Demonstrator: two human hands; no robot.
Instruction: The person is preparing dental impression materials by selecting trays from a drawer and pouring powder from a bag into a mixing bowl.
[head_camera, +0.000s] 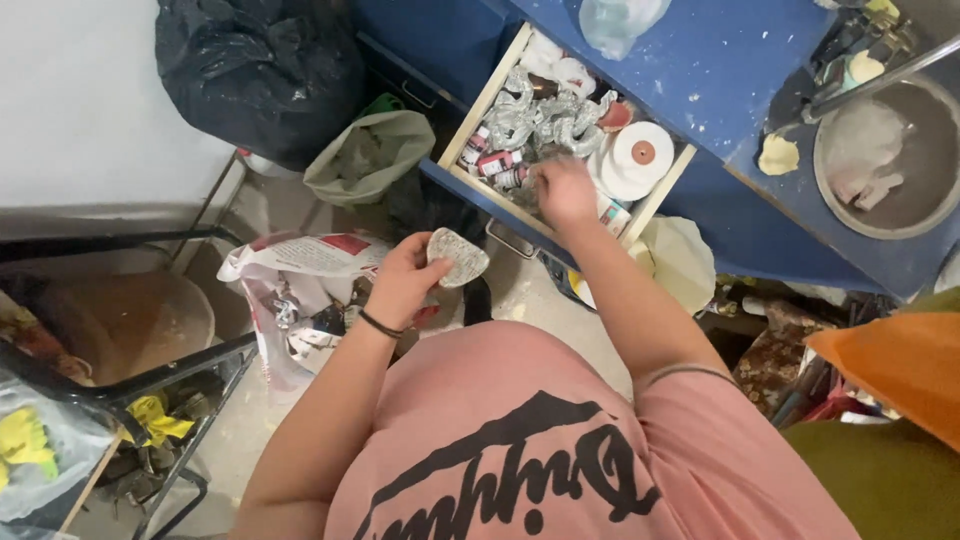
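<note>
- left hand (400, 285) is pinching a flat, rounded grey speckled piece (457, 257) between thumb and fingers, holding it out over the floor just short of the open drawer (470, 125).
- right hand (565, 190) is reaching down into the drawer, fingers curled into the clutter; back of hand is facing the camera, so can't tell whether it's gripping anything.
- drawer is sticking out of a blue paint-spattered cabinet (700, 60), packed with crumpled silvery foil pieces (545, 120), small bottles (495, 165) and a white disc roll (640, 155) at the right end.
- risks, judging from this:
  - digging blind in that pile could be knocking bottles over or snagging foil and dragging it over the front edge.
  - the speckled piece is being held by its edge only; attention is on the other hand, so a slip would be dropping it on the hard floor (520, 295), possibly chipping it.
  - open printed bag (300, 290) and a pale green bag (370, 155) are lying right below, so anything falling could be getting lost in there.
  - drawer is pulled far out; leaning weight on it could be tipping it.
</note>
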